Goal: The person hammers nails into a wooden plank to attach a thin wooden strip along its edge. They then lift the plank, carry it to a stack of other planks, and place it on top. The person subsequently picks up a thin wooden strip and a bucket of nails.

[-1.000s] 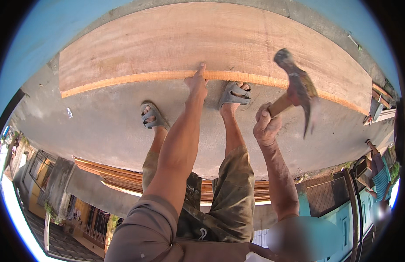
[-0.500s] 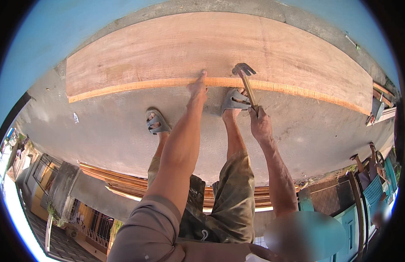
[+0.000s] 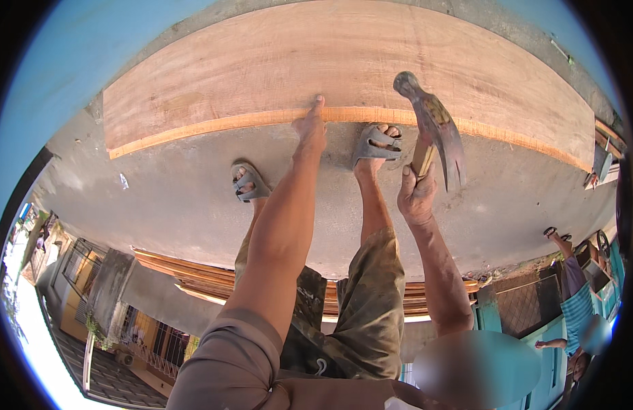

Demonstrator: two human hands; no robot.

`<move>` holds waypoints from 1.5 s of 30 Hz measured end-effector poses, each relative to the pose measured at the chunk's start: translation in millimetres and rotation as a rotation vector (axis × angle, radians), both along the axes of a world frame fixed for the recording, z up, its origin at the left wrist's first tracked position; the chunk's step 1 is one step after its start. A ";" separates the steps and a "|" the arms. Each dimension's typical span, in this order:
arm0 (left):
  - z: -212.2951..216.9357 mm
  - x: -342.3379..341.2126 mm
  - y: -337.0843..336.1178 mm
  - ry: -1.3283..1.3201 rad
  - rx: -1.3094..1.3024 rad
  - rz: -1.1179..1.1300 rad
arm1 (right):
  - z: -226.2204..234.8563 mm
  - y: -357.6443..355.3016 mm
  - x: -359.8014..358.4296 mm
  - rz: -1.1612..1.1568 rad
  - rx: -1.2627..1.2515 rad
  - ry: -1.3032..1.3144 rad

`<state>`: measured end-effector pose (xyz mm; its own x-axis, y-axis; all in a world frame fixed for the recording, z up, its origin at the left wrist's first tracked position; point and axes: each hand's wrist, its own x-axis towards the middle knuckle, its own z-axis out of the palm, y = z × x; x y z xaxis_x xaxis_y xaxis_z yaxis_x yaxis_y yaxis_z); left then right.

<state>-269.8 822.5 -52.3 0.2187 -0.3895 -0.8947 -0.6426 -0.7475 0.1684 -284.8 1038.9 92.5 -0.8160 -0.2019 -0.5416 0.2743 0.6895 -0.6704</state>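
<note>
Left hand [image 3: 311, 126]: fingertips pressed on board [image 3: 344, 61] edge, perhaps pinching a nail.
Right hand [image 3: 417, 198]: fist closed around raised hammer [image 3: 432, 126].
Risk: off-line swing striking the fingers.

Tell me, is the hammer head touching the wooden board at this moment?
Apart. In the head view, the right hand holds the claw hammer raised, its head clear of the wooden board, while the left hand presses the board's edge.

Bright, hard daylight fills the scene, with sun falling on the wooden board [image 3: 344, 61] and the grey concrete slab [image 3: 159, 205]. Colours are warm and contrast is strong. The fisheye lens bends the board's straight edges sharply and leaves a black rim at the corners. The centre is sharp; one smeared oval patch sits at the lower right.
</note>
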 end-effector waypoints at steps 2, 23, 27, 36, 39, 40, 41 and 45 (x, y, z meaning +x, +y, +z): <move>-3.5 11.0 -3.7 0.062 0.109 -0.032 | -19.1 5.4 9.8 0.180 0.304 -0.194; 161.1 99.9 -42.2 -0.092 0.139 -1.039 | 101.9 192.2 42.3 -0.220 0.234 -0.750; 222.5 47.4 -3.4 0.013 0.037 -1.166 | 169.1 276.6 67.7 -0.362 0.349 -0.929; 387.0 -122.1 129.2 0.601 0.036 -1.155 | 292.8 389.9 99.4 -0.624 0.311 -0.960; 427.6 -105.1 158.3 0.629 -0.004 -1.098 | 305.4 426.3 98.1 -0.624 0.236 -0.958; 430.4 -86.9 162.5 0.630 -0.017 -1.026 | 312.8 438.7 91.6 -0.620 0.211 -0.952; 423.3 -63.7 166.9 0.623 -0.017 -0.962 | 318.0 452.9 90.6 -0.626 0.188 -0.960; 420.0 63.0 175.2 0.249 0.146 -0.836 | 365.5 509.2 60.0 -0.627 0.179 -0.911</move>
<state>-206.8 997.7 367.7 -0.2937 -0.2127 -0.9319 -0.9460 -0.0749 0.3153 -224.8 1548.1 458.0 -0.0306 0.2461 -0.9688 0.9447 0.3236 0.0524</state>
